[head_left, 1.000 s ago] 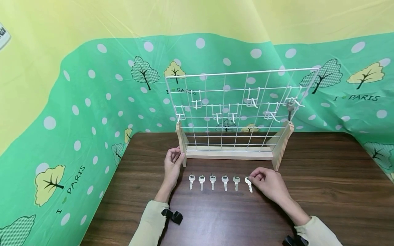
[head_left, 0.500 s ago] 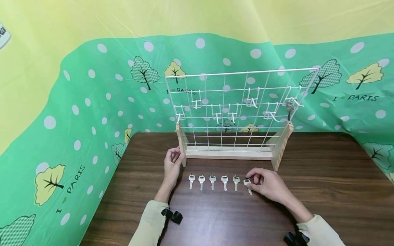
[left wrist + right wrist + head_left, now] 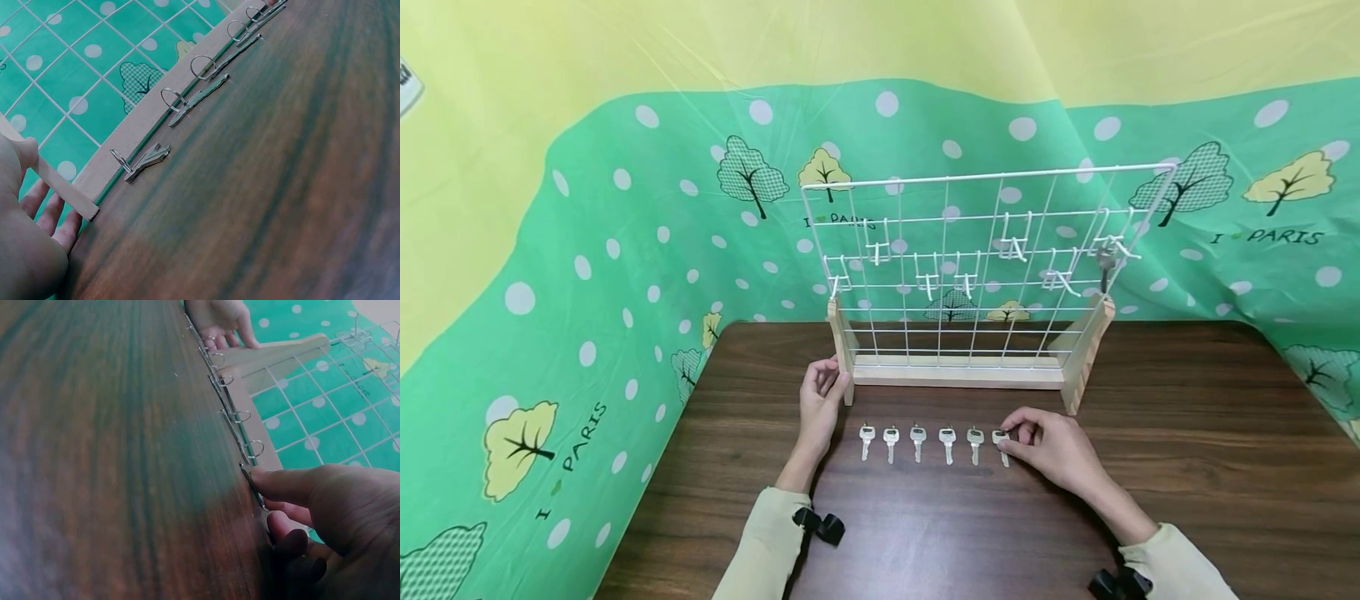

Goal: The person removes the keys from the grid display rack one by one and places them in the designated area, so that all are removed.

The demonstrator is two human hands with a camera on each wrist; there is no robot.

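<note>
My left hand (image 3: 820, 408) grips the left wooden leg (image 3: 842, 346) of a white wire grid rack, thumb in front and fingers behind. My right hand (image 3: 1054, 447) pinches the rightmost silver key (image 3: 1006, 459) between thumb and fingers; its head is partly covered. That key lies at the end of a row of several silver keys (image 3: 947, 438), bows toward the rack and blades toward me. Small rings (image 3: 203, 65) on the keys stand up in the left wrist view. In the right wrist view, my right thumb (image 3: 284, 485) presses near the key's edge.
Several white hooks (image 3: 1015, 248) hang on the wire grid. From the far right hook hangs another key (image 3: 1105, 260). A pale wooden bar (image 3: 958, 377) joins the rack's legs behind the row. Green and yellow patterned cloth (image 3: 625, 275) surrounds the brown table (image 3: 925, 533).
The rightmost key has shifted slightly left and turned straighter, now about level with the row. My right fingers changed their hold on it. My left hand has stayed on the rack's leg.
</note>
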